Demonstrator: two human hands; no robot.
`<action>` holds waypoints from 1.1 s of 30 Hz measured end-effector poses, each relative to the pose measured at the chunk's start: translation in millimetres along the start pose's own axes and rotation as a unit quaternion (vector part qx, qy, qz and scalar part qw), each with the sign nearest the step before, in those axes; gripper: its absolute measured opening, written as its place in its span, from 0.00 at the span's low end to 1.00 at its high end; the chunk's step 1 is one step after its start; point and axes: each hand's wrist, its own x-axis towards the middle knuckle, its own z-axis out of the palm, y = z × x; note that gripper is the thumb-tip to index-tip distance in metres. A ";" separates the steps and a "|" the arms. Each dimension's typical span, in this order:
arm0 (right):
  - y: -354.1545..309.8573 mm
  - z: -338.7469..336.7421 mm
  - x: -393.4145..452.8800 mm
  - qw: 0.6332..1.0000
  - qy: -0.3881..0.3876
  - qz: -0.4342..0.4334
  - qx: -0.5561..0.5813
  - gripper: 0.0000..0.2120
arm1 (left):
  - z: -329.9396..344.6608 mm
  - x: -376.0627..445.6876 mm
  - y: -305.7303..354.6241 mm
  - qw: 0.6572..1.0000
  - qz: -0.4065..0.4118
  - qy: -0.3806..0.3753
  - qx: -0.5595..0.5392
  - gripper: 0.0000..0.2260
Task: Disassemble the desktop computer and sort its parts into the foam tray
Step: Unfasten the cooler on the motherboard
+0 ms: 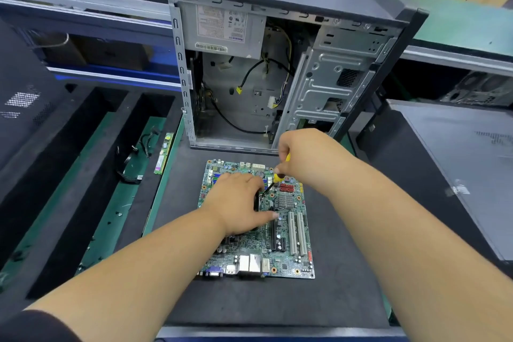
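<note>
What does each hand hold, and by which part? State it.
The right hand grips the screwdriver by its yellow handle, tip down on the motherboard. The left hand rests over a dark part on the board; whether it grips cannot be told.

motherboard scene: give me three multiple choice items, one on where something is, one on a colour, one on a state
1. Where does the motherboard lie?
A. inside the case
B. on the dark mat in front of the open computer case
C. in a foam tray slot

2. What colour is the handle of the screwdriver?
A. yellow
B. blue
C. red

3. What is the right hand doing?
A. resting flat on the mat
B. gripping the screwdriver
C. lifting a cable

Answers:
1 B, the board sits flat on the mat below the upright case.
2 A, yellow shows beside the fingers.
3 B, its fingers curl round the handle, with the tip down on the board beside the left hand.
</note>
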 end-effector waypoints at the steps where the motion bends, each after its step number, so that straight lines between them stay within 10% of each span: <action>1: -5.5 -6.5 3.9 0.998 -0.028 -0.012 -0.049 0.11 | -0.6 -0.3 0.3 1.000 -0.002 0.001 -0.001 0.37; 8: -22.9 -16.5 23.9 0.968 -0.211 0.008 -0.133 0.17 | -9.7 -5.6 -4.7 0.997 0.031 -0.045 0.053 0.50; 14: -25.6 -15.5 31.4 0.945 -0.315 0.037 -0.081 0.15 | -11.6 -7.3 -7.1 0.992 0.024 -0.075 0.094 0.41; 21: -10.5 -5.6 31.6 0.946 -0.189 -0.103 -0.241 0.16 | -5.7 -1.0 -2.6 0.988 0.026 -0.092 0.121 0.38; 28: 5.2 -6.7 23.7 0.874 -0.122 -0.315 -0.350 0.13 | -8.5 8.8 -4.7 0.986 0.031 -0.124 0.110 0.38; 33: -15.6 -9.6 36.1 0.903 -0.138 -0.256 -0.315 0.05 | -6.6 7.9 -6.1 0.984 0.031 -0.128 0.119 0.46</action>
